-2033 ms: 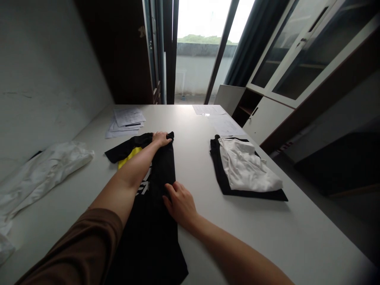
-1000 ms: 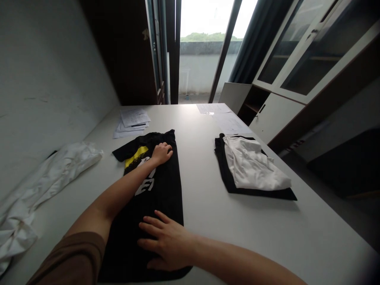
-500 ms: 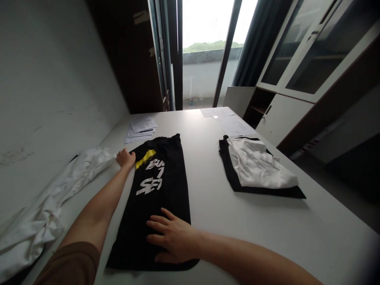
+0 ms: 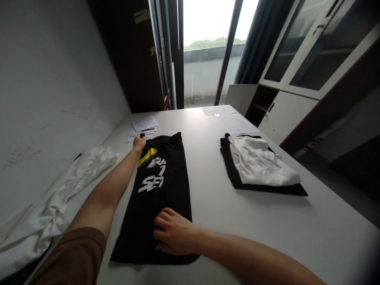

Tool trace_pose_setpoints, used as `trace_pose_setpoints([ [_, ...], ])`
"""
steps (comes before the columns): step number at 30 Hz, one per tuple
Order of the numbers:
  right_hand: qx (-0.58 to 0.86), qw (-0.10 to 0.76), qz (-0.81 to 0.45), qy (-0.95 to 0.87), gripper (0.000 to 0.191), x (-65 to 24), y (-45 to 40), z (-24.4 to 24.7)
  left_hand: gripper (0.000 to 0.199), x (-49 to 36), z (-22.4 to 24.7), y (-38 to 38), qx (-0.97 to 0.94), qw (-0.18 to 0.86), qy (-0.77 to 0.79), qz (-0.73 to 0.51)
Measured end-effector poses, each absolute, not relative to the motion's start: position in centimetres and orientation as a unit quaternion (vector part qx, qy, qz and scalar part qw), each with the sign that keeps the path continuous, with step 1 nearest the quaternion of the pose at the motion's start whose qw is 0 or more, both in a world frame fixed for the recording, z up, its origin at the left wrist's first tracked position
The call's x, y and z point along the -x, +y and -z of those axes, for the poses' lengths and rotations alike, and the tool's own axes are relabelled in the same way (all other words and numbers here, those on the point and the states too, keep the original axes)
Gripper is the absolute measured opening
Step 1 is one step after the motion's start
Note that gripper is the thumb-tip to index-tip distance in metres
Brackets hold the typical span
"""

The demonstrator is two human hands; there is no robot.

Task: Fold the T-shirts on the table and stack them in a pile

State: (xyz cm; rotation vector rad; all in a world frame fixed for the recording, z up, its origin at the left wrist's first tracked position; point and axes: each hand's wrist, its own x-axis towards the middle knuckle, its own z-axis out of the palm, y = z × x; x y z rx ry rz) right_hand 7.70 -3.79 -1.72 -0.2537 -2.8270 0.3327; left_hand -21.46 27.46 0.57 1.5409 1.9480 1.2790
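The white table (image 4: 219,225) is seen underneath everything. At left, a crumpled white garment (image 4: 59,206) is spread. In the middle-left, the black shirt (image 4: 170,194) is laid lengthwise, with its yellow and white print faced up. At right, a white folded garment (image 4: 264,164) is stacked upon black cloth (image 4: 233,174). By the left hand (image 4: 139,143), the shirt's far-left corner is grasped. The right hand (image 4: 175,233) is rested, fingers bent, on its near part; whether fabric is pinched there cannot be told.

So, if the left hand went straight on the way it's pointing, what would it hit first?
Probably the papers on the table, just beyond the left hand, though its height is hard to judge, so it might pass over them.
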Motion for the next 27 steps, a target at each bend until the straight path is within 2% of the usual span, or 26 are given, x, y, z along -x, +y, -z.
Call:
trace_pose_setpoints([
  [3, 0.075, 0.145, -0.112, -0.98, 0.033, -8.1, -3.6, 1.8, 0.02, 15.7, -1.9, 28.9, -0.56, 0.194, 0.648, -0.477],
  [6, 0.065, 0.146, -0.112, -0.981, 0.031, -8.8, -3.2, 1.7, 0.027, 10.5, -1.7, 28.5, -0.617, 0.337, 0.573, -0.421],
  [8, 0.065, 0.149, -0.111, -0.98, 0.032, -9.3, -3.0, 1.5, 0.031, 8.8, -1.0, 27.5, -0.644, 0.382, 0.533, -0.394],
  [13, 0.078, 0.137, -0.12, -0.98, 0.033, -9.9, -2.9, 1.0, 0.027, 11.3, 1.5, 23.3, -0.652, 0.275, 0.575, -0.41],
  [19, 0.106, 0.12, -0.135, -0.978, 0.041, -9.0, -3.4, 0.5, 0.024, 17.6, 4.8, 14.4, -0.646, 0.128, 0.652, -0.374],
  [23, 0.165, 0.094, -0.133, -0.973, 0.047, -6.3, -3.1, 0.1, 0.021, 18.1, 5.5, 10.7, -0.657, 0.113, 0.663, -0.341],
  [27, 0.172, 0.03, -0.148, -0.974, 0.033, -3.6, -1.5, -0.2, 0.019, 17.2, 3.7, 8.7, -0.684, 0.126, 0.651, -0.304],
])
